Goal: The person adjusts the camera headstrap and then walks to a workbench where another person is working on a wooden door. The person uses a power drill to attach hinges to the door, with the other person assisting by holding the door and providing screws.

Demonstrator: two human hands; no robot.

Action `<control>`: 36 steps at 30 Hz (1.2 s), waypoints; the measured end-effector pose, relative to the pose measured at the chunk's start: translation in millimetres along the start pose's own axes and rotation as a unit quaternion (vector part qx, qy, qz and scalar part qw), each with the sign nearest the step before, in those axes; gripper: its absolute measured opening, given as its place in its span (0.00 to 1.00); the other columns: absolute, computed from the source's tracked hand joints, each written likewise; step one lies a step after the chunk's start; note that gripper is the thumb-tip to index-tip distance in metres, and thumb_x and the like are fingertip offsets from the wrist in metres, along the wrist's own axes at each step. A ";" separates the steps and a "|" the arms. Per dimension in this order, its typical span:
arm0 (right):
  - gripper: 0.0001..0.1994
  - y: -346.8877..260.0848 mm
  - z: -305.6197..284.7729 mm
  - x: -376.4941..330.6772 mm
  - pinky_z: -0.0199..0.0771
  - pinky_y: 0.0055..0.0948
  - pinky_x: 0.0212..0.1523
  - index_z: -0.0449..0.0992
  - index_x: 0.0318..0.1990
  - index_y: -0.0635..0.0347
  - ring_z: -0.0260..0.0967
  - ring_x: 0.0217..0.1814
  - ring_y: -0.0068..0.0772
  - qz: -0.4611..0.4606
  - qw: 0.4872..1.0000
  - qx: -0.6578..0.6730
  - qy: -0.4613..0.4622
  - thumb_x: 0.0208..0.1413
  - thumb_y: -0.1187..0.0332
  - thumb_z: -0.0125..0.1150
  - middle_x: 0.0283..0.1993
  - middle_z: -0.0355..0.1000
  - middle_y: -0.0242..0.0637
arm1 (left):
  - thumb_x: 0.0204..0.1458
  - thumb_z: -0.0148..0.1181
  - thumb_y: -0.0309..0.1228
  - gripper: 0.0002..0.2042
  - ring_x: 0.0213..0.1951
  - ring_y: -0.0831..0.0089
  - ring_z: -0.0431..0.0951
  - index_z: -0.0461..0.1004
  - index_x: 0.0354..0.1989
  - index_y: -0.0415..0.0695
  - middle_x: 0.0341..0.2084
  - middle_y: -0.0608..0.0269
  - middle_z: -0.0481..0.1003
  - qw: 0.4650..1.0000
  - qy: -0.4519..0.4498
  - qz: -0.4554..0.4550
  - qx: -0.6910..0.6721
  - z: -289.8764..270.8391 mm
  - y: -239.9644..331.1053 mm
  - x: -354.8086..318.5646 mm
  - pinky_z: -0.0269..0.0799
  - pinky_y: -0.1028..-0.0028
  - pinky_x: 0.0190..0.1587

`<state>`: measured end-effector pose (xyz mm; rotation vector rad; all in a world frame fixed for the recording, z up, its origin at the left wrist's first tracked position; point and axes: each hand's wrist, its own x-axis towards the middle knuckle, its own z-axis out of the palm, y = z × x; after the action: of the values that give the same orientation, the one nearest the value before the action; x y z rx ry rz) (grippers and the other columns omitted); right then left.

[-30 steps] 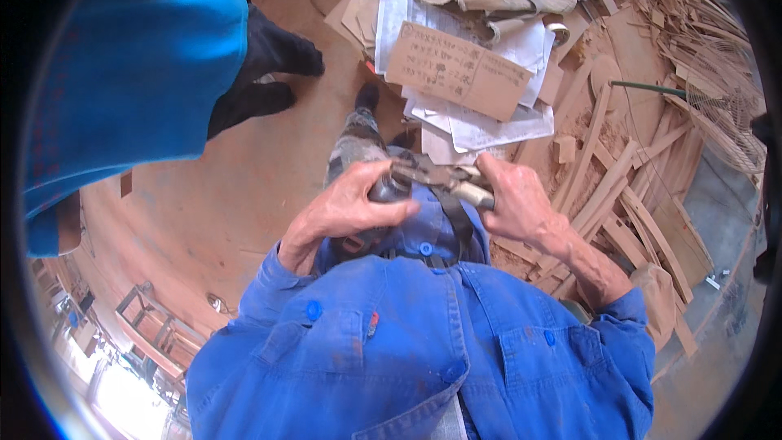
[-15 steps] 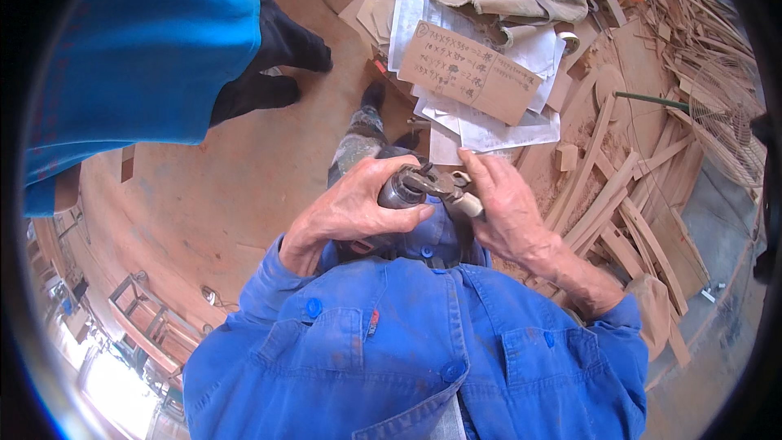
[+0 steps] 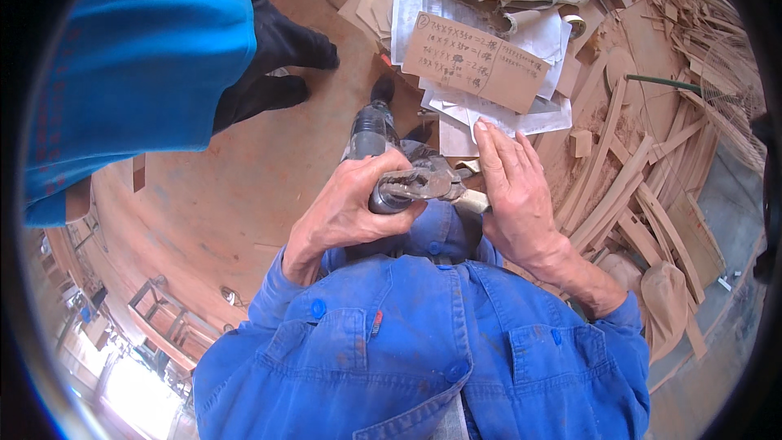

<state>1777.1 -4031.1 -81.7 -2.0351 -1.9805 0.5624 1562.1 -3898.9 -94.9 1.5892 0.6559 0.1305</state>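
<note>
My left hand [image 3: 346, 208] is wrapped round a dark cylindrical tool [image 3: 369, 132], whose body stretches away past my knuckles. At its near end, the metal jaws of a pair of pliers [image 3: 425, 185] lie across the tool beside my left thumb. Whether the jaws bite on it I cannot tell. My right hand [image 3: 517, 200] has its fingers stretched out, and its palm side rests against the pale-covered handle of the pliers. The other handle shows just beyond it, near my fingers.
Beyond my hands lie papers [image 3: 456, 110] and a brown card [image 3: 474, 63] with handwriting. Wood strips [image 3: 611, 187] and a wire fan guard [image 3: 733, 94] are on the right. At the left stands another person in a blue garment [image 3: 155, 65]. A wooden frame [image 3: 175, 318] sits lower left.
My right fingers have straightened against the pliers' handle. The tool has tilted so that more of its body shows beyond my left hand, and the pliers have turned slightly.
</note>
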 end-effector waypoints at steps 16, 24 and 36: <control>0.39 -4.0 7.5 5.6 0.81 0.46 0.43 0.62 0.69 0.69 0.79 0.45 0.56 0.086 0.996 0.021 0.016 0.43 0.83 0.59 0.68 0.62 0.62 | 0.48 0.71 0.27 0.14 0.36 0.64 0.83 0.75 0.42 0.38 0.34 0.56 0.81 0.997 0.051 -0.039 -0.033 10.9 -4.2 10.1 0.76 0.68 0.41; 0.42 -1.6 14.2 2.7 0.80 0.45 0.51 0.57 0.73 0.66 0.74 0.56 0.63 0.073 0.990 0.118 0.007 0.44 0.89 0.54 0.76 0.49 0.66 | 0.41 0.74 0.24 0.16 0.34 0.57 0.81 0.75 0.39 0.41 0.31 0.55 0.79 0.989 0.094 0.080 0.078 13.0 -8.7 10.8 0.73 0.65 0.40; 0.43 11.0 12.3 -0.2 0.74 0.46 0.61 0.55 0.74 0.64 0.66 0.67 0.64 0.058 0.991 0.122 0.015 0.45 0.91 0.54 0.77 0.48 0.62 | 0.37 0.74 0.23 0.18 0.34 0.56 0.79 0.74 0.37 0.41 0.29 0.56 0.77 0.980 0.076 0.129 0.129 14.4 -3.2 21.7 0.73 0.64 0.39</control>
<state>1781.6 -4032.9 -97.5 -2.0026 -1.6902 0.7523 1585.5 -3901.2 -106.4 1.9255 0.5980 0.3749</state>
